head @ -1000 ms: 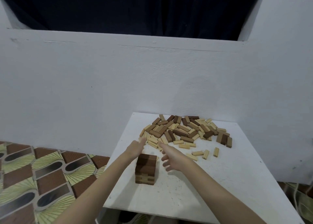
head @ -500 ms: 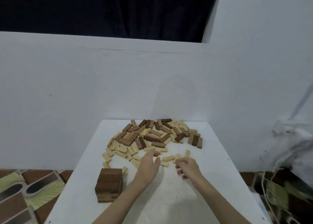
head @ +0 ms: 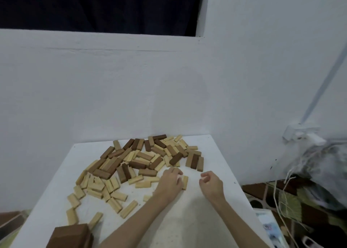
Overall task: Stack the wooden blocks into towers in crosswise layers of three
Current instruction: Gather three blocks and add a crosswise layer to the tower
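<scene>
**Blocks at the back, tower at the front left**

On the table (head: 216, 219), which stands against the wall (head: 131, 97), the loose blocks (head: 142, 161) spread across the far half and trail down the left side. The tower (head: 70, 237) stands at the near-left corner (partly cut off by the frame). The left hand (head: 170, 184) rests at the pile's near edge, touching a single block (head: 185, 182); the right hand (head: 211, 185) lies just to its right.

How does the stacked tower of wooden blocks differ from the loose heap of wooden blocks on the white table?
The stacked tower of wooden blocks is compact and squared, topped with dark brown; the loose heap of wooden blocks lies scattered flat, mixing dark and pale pieces. The tower stands at the near left edge of the white table, cut by the frame; the heap spreads over the far half. Both are the same kind of wooden blocks.
</scene>
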The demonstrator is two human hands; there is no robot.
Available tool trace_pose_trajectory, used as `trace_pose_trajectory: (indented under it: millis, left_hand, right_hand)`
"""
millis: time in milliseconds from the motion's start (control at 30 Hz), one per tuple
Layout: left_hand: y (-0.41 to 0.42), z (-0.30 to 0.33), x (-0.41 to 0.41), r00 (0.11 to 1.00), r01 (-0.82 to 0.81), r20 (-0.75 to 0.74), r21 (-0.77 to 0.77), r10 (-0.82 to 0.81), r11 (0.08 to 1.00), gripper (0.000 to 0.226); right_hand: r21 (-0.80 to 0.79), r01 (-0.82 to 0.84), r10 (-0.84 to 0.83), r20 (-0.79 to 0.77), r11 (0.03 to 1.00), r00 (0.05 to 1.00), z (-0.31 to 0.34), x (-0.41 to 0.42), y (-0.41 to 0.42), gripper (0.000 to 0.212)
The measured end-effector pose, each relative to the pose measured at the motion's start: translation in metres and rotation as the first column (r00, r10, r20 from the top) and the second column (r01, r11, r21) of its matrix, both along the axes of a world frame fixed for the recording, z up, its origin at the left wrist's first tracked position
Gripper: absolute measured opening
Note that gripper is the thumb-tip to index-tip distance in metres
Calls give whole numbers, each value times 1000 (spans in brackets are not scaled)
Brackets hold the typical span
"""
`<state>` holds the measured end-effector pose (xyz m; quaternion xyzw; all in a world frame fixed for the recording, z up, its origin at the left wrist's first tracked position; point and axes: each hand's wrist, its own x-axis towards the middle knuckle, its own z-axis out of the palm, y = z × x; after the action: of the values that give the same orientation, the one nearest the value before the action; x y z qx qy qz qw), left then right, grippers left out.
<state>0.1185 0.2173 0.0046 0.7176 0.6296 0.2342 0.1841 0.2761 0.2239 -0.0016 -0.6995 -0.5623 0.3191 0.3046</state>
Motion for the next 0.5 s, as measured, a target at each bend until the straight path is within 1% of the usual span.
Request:
trace_pose_trajectory:
  millis: [133, 233, 267, 333, 367, 400, 467, 500]
  left_hand:
    - [33, -8, 18, 991, 106, -86, 9, -105, 994, 32]
    - [54, -15, 34, 984, 124, -135, 27, -120, 992, 34]
    - [60, -17, 38, 984, 116, -136, 17, -113, 993, 35]
    - [70, -21, 46, 989, 77, -123, -23, -79, 997, 39]
    - [74, -23, 47, 990, 59, -122, -47, -65, 997, 40]
    - [78, -26, 49, 990, 47, -131, -65, -55, 997, 41]
    - [81, -31, 51, 990, 23, -135, -77, -33, 997, 39]
    - [82, -32, 52, 993, 4, -117, -71, -12, 997, 38]
  right_hand:
    - [107, -51, 37, 134, 993, 990, -14, 6, 28, 27]
    - [162, -108, 63, 257, 981, 964, -22, 7, 46, 28]
    - [178, -136, 79, 295, 975, 952, -23, 7, 51, 31]
    - [221, -203, 106, 385, 954, 917, -24, 7, 57, 43]
    - [234, -209, 98, 413, 949, 906, -25, 7, 60, 47]
    - [234, -214, 92, 441, 948, 893, -28, 7, 64, 45]
    - [168, -227, 119, 489, 959, 864, -33, 10, 69, 39]
    - [190, -217, 91, 516, 957, 852, -37, 12, 70, 37]
